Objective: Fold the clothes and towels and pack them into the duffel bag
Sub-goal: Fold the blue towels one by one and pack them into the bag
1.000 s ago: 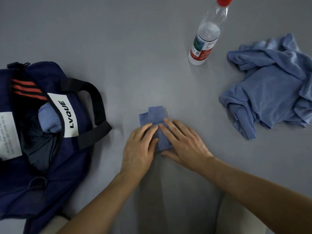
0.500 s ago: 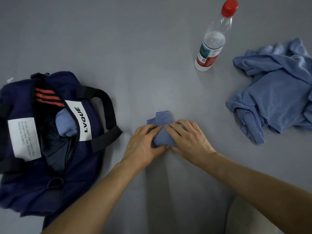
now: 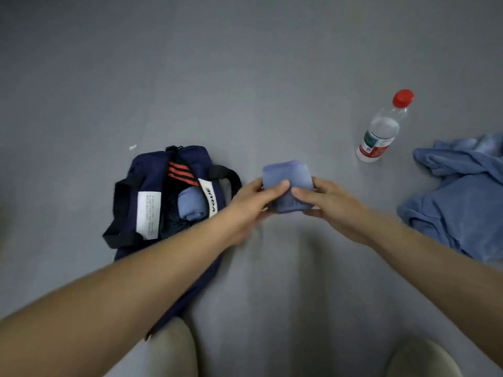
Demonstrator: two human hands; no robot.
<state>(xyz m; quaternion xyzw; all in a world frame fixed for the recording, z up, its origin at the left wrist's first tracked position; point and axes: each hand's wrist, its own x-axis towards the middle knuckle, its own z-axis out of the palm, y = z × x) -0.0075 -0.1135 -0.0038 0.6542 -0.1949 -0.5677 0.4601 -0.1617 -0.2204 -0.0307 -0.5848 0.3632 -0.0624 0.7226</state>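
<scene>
Fingers (image 3: 277, 187) of both hands curled round a small folded blue cloth (image 3: 285, 174), the left hand (image 3: 251, 204) gripping its left side and the right hand (image 3: 330, 206) its right. Its lower edge was hidden behind them and blurred. The cloth was just right of the open navy duffel bag (image 3: 148, 172), in which a rolled blue piece (image 3: 190, 204) lay, part hidden by the bag's label. Farther right, a water bottle (image 3: 379, 131) stood on the grey surface (image 3: 245, 91), and a crumpled blue garment (image 3: 460, 202) was cut off at the right edge.
</scene>
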